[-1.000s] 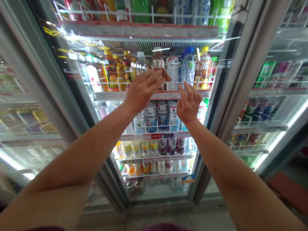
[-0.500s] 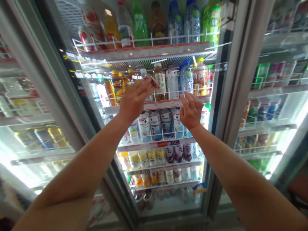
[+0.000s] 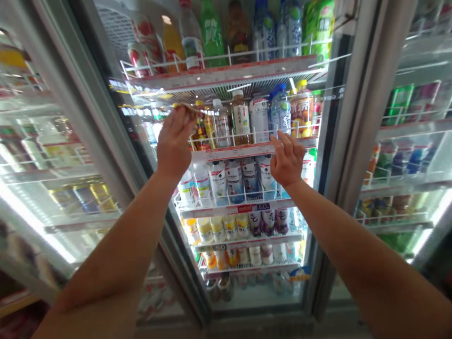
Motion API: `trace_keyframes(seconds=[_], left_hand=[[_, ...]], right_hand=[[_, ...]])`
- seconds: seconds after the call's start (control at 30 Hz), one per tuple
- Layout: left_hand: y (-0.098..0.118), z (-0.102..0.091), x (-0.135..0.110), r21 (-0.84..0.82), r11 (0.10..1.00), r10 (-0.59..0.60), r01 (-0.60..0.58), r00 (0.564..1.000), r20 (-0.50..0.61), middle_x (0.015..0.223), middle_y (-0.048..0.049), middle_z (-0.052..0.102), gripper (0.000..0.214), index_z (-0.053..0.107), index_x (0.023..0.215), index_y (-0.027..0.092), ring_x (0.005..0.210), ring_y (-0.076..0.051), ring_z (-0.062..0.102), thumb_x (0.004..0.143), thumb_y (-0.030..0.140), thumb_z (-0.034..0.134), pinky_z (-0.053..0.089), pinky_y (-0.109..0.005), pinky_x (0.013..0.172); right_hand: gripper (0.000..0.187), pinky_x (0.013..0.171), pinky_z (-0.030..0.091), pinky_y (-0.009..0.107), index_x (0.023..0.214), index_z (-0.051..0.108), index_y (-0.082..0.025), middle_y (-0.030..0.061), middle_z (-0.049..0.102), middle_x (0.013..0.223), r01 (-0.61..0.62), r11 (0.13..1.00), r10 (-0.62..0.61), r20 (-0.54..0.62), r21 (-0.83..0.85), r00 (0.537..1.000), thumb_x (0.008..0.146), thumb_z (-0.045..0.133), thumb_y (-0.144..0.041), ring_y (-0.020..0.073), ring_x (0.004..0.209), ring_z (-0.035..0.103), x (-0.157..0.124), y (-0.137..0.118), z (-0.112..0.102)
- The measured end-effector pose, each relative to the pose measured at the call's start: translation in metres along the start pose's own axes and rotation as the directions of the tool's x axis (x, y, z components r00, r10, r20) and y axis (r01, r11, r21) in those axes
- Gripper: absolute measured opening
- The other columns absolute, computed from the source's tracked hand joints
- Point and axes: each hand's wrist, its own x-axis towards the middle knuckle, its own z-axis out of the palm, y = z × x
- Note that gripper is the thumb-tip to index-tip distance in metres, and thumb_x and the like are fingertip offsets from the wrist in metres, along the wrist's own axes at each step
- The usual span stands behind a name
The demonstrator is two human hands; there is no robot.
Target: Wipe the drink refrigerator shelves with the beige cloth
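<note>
My left hand [image 3: 174, 141] is raised at the upper left of the glass door [image 3: 247, 299], its fingers pressed over a thin, brownish flat piece that looks like a folded cloth [image 3: 191, 108]. Only the edge of this cloth shows past the fingertips; the palm side is hidden. To the right, my right hand [image 3: 287, 159] rests at the glass with bent fingers somewhat apart and nothing in them. Behind the glass, a clear bottle [image 3: 221, 125], a brown tea bottle [image 3: 241, 120] and a blue-capped bottle [image 3: 281, 110] stand on the shelf between my hands.
Metal door frames [image 3: 356, 141] run along both sides. Several shelves of drinks lie behind the glass, with green bottles [image 3: 213, 35] on top and white-labelled bottles [image 3: 233, 181] mid-height. More stocked coolers stand left and right. Reflected lettering [image 3: 141, 112] shows at the left.
My left hand has moved left across the glass with the cloth, uncovering the clear bottle. My right hand keeps nearly the same place on the door. The view has shifted slightly.
</note>
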Motion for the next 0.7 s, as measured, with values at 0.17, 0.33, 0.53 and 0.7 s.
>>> trace_keyframes(seconds=[0.17, 0.33, 0.53, 0.7], left_hand=[[0.005, 0.002, -0.048, 0.056, 0.993, 0.105, -0.103, 0.994, -0.022, 0.153, -0.0033, 0.051, 0.043, 0.057, 0.145, 0.031, 0.147, -0.026, 0.042, 0.107, 0.016, 0.044, 0.045, -0.052, 0.118], [-0.019, -0.016, -0.04, 0.035, 0.987, 0.156, -0.158, 0.986, 0.064, 0.147, -0.0022, 0.058, 0.031, 0.068, 0.131, 0.024, 0.14, -0.023, 0.051, 0.11, 0.022, 0.045, 0.048, -0.046, 0.115], [-0.021, -0.019, -0.042, 0.148, 0.98, -0.123, 0.13, 0.991, -0.06, 0.155, -0.0079, 0.048, 0.038, 0.063, 0.136, 0.015, 0.147, -0.024, 0.042, 0.11, 0.02, 0.036, 0.04, -0.054, 0.118], [-0.019, -0.02, -0.074, 0.091, 0.994, -0.061, 0.058, 0.998, 0.024, 0.144, -0.0017, 0.061, 0.031, 0.073, 0.12, 0.025, 0.138, -0.026, 0.054, 0.105, 0.021, 0.047, 0.05, -0.05, 0.115]], right_hand=[[0.052, 0.108, 0.039, 0.044, 0.142, 0.059, -0.017, 0.0109, 0.059, 0.146, 0.041, 0.999, -0.042, -0.045, -0.023, 0.998, 0.094, 0.041, -0.019, 0.0261, 0.137, 0.051, -0.001, 0.001, 0.002], [0.053, 0.11, 0.036, 0.048, 0.143, 0.057, -0.017, 0.0125, 0.057, 0.147, 0.014, 1.0, -0.014, 0.001, 0.008, 1.0, 0.093, 0.041, -0.021, 0.0289, 0.138, 0.049, -0.002, 0.002, 0.003], [0.053, 0.111, 0.036, 0.047, 0.144, 0.056, -0.016, 0.0124, 0.056, 0.148, 0.021, 1.0, -0.021, -0.022, 0.004, 1.0, 0.092, 0.042, -0.02, 0.0285, 0.138, 0.048, -0.002, 0.001, 0.004], [0.053, 0.111, 0.036, 0.047, 0.144, 0.056, -0.017, 0.0123, 0.056, 0.148, 0.01, 1.0, -0.009, -0.007, 0.016, 1.0, 0.093, 0.041, -0.02, 0.028, 0.139, 0.048, -0.002, 0.001, 0.003]])
